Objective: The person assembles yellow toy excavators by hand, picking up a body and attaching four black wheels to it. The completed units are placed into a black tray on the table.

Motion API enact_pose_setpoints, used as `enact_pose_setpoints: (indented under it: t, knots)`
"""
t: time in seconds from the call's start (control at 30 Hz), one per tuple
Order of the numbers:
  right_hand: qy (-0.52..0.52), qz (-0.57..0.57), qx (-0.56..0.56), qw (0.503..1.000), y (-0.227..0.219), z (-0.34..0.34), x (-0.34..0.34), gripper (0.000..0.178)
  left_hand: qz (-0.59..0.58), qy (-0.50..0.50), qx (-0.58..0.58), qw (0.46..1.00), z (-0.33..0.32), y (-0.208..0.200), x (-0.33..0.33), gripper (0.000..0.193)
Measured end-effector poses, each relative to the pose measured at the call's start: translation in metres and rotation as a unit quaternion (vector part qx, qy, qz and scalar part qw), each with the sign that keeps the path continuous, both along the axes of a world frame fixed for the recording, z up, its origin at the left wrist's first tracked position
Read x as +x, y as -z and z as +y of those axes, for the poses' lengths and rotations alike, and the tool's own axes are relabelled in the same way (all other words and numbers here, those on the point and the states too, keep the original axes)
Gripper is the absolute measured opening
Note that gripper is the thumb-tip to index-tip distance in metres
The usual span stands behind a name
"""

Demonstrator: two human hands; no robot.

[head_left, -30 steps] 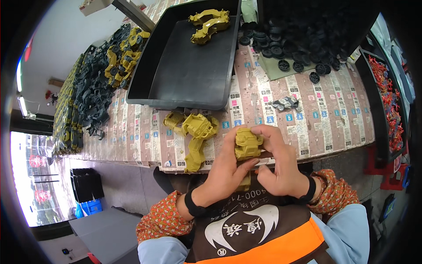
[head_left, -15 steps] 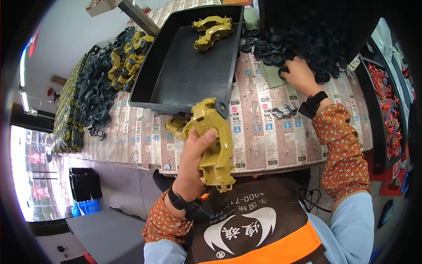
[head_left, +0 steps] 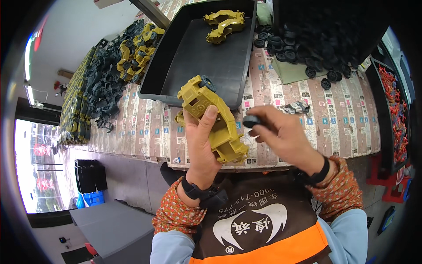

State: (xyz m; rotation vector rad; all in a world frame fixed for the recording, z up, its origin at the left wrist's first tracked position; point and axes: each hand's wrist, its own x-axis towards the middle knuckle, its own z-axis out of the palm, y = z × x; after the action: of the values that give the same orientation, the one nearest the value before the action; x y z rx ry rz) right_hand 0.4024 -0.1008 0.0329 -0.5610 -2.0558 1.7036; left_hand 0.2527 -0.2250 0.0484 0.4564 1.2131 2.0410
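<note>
My left hand [head_left: 200, 141] is closed round a yellow plastic toy car body [head_left: 215, 119], held tilted over the table's front edge. One dark wheel [head_left: 208, 83] is fitted at its upper end. Between the thumb and fingers of my right hand [head_left: 281, 134] is a loose black toy wheel [head_left: 251, 121], just right of the car body and apart from it. Part of another yellow piece [head_left: 179, 118] shows behind my left hand. A heap of black wheels [head_left: 288, 56] lies at the far right, some on a greenish sheet [head_left: 290, 75].
A black tray [head_left: 149, 83] holding yellow car bodies [head_left: 225, 28] stands at the back centre. Dark plastic parts [head_left: 103, 83] and yellow assembled pieces [head_left: 137, 55] are piled at the left. A crumpled wrapper [head_left: 296, 107] lies on the table. Another tray with red and blue pieces [head_left: 395, 119] stands far right.
My right hand has come from the wheel heap toward the car body with a black wheel in it. My left hand has raised the car body slightly and tilted it.
</note>
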Motion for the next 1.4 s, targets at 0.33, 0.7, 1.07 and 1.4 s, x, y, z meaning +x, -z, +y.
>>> enact_pose_setpoints:
  t: [0.33, 0.7, 1.07, 1.4]
  knots:
    - [0.016, 0.024, -0.03, 0.999, -0.002, -0.038, 0.005, 0.036, 0.068, -0.058, 0.017, 0.996, -0.004, 0.014, 0.004, 0.062]
    - [0.024, 0.064, 0.082, 0.994, 0.017, -0.056, 0.019, 0.053, 0.061, -0.041, 0.057, 0.996, -0.006, 0.014, 0.027, 0.069]
    - [0.083, 0.045, 0.095, 0.991, -0.017, 0.024, 0.031, 0.043, 0.153, 0.263, -0.118, 0.945, 0.001, 0.001, 0.012, 0.072]
    - [0.085, 0.031, -0.295, 0.951, 0.005, 0.039, 0.073, 0.039, -0.133, 0.323, 0.044, 0.936, -0.002, -0.012, -0.004, 0.102]
